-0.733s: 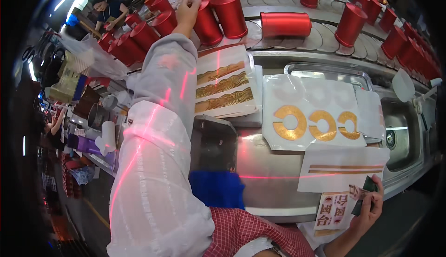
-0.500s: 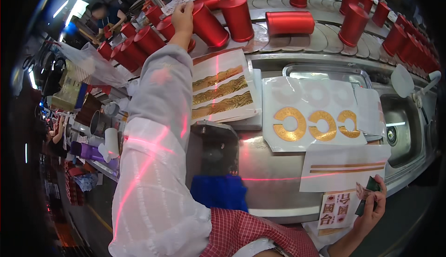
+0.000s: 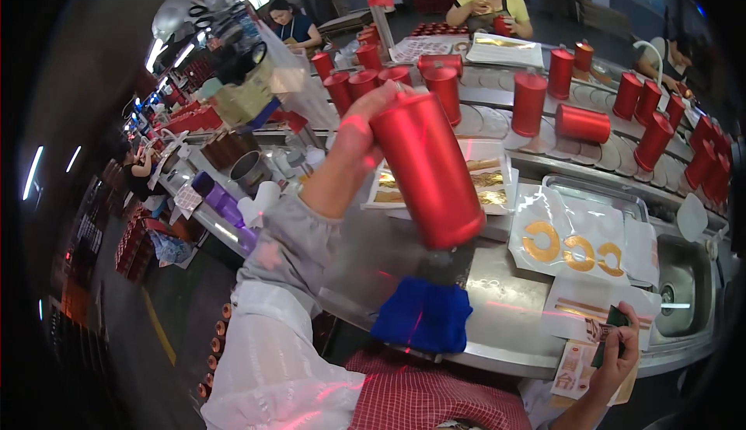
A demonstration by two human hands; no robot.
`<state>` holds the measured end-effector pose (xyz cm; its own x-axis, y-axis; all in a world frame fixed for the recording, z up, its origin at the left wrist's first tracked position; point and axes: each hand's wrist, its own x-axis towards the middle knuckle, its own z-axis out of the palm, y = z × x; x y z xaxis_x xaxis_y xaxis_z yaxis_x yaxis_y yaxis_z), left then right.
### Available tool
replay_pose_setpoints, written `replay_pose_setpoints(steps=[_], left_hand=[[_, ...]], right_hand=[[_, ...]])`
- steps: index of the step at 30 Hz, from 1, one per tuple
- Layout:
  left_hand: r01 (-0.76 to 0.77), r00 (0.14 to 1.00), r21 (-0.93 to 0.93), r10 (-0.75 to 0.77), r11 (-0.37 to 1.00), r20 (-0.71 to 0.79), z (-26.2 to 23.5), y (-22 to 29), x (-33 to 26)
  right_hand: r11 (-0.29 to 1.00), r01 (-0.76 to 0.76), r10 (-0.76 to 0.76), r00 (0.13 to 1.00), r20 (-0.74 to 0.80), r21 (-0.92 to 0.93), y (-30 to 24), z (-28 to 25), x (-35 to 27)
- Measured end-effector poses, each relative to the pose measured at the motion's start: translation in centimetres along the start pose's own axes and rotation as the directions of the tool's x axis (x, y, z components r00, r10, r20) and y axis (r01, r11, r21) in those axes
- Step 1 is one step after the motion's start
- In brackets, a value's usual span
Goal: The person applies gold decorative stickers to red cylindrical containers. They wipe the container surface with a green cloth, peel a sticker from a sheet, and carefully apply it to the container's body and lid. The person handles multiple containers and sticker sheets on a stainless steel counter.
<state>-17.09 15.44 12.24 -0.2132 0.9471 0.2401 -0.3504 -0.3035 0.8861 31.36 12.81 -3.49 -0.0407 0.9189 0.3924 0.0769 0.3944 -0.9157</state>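
1. Right hand [image 3: 615, 356]: fingers grasp green card [image 3: 617, 317], just above decal sheet [image 3: 573, 368].
2. Blue cloth [image 3: 423, 315] lies on desk [image 3: 505, 270].
3. Left hand [image 3: 361, 134]: fingers grasp red canister [image 3: 427, 169], tilted, above desk.
4. Conveyor [image 3: 483, 119] carries other canisters [image 3: 530, 103], upright and lying.

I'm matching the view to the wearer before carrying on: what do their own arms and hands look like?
The left hand and right hand are bare, without gloves. The left sleeve is loose, grey at its lower end and thin white fabric higher up, with red light on it in places. The right wrist is bare.
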Motion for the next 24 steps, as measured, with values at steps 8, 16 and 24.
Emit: replay_pose_setpoints(steps=[8,16,24], left_hand=[[0.335,0.937,-0.298,-0.282,0.894,0.205,-2.0,-7.1,-8.9],[0.563,0.824,-0.33,-0.485,0.758,0.293,-3.2,-14.0,-10.3],[0.674,0.733,-0.449,-0.605,0.586,0.311,-4.6,-17.1,-7.8]], right_hand=[[0.994,0.112,-0.114,0.985,0.127,0.02,-3.5,5.5,-1.5],[0.996,0.089,-0.094,0.975,0.203,0.034,-4.6,8.4,-2.8],[0.994,0.11,-0.104,0.969,0.224,-0.017,-4.5,13.1,-2.9]])
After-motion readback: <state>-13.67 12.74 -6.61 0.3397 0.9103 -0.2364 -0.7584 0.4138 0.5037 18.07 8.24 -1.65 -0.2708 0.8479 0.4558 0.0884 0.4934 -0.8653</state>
